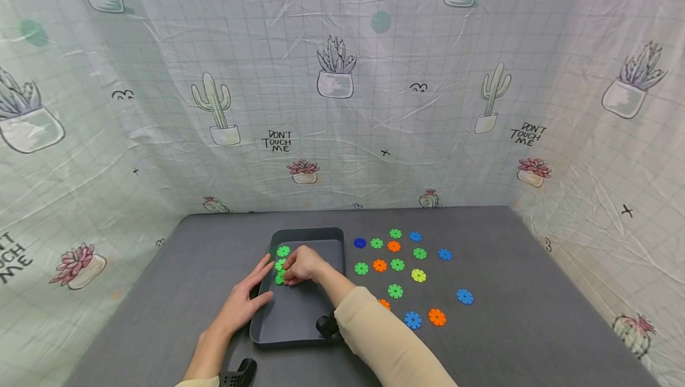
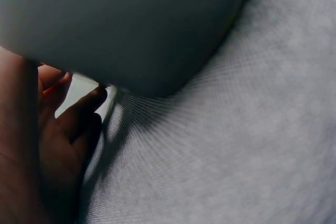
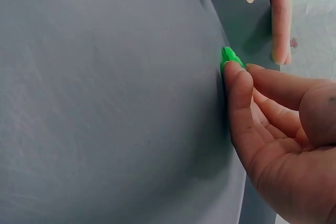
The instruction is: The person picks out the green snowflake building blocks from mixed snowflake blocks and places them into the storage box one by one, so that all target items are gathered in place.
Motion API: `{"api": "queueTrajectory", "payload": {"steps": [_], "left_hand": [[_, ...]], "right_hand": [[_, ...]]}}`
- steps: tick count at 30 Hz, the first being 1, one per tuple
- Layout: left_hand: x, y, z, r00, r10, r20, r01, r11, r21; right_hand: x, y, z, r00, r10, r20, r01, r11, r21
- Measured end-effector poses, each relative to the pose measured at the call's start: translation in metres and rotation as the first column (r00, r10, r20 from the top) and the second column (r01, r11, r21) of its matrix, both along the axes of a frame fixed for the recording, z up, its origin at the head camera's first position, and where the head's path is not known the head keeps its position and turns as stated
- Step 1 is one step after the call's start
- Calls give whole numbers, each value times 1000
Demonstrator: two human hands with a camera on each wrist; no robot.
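Observation:
Inside the dark grey tray (image 1: 316,333), several green flower-like discs (image 1: 283,251) stand in a column along the left wall. My right hand (image 1: 304,265) reaches over the tray, and its thumb and fingertips pinch a green disc (image 3: 231,56) low against the tray floor. The fingers hide part of that disc. My left hand (image 1: 247,296) has its fingers spread and touches the tray's left rim. In the left wrist view, the left hand (image 2: 63,140) is dark, beside the tray's outer side (image 2: 131,35).
Right of the tray, loose notched discs lie scattered on the grey table (image 1: 514,327): green (image 1: 395,291), orange (image 1: 437,317), light blue (image 1: 465,296), dark blue (image 1: 360,243) and yellow (image 1: 418,275). A printed curtain (image 1: 385,107) hangs behind. My right forearm crosses above the tray's right wall.

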State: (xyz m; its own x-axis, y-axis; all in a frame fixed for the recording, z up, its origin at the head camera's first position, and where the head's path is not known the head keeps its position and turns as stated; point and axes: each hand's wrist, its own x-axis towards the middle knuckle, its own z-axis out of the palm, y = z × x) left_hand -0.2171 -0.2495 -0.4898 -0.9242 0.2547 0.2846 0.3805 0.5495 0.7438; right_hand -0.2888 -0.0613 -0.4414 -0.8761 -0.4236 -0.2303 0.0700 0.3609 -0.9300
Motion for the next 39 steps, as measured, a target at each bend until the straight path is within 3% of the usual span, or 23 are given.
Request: {"api": "queueTrajectory", "payload": {"steps": [7,31,39], "left_hand": [[1,0,0,1000,-5,-2,5,1000,2],[-1,1,-1,1000,3,2,-3,1000,-10],[-1,0,-1,1000,12,-1,-12,1000,-14]], "right_hand": [[1,0,0,1000,11,-15,-11,1000,15],[-3,3,3,995,-23,98,29,998,-56],[-3,14,14,995,-13,102,23,995,-98]]}}
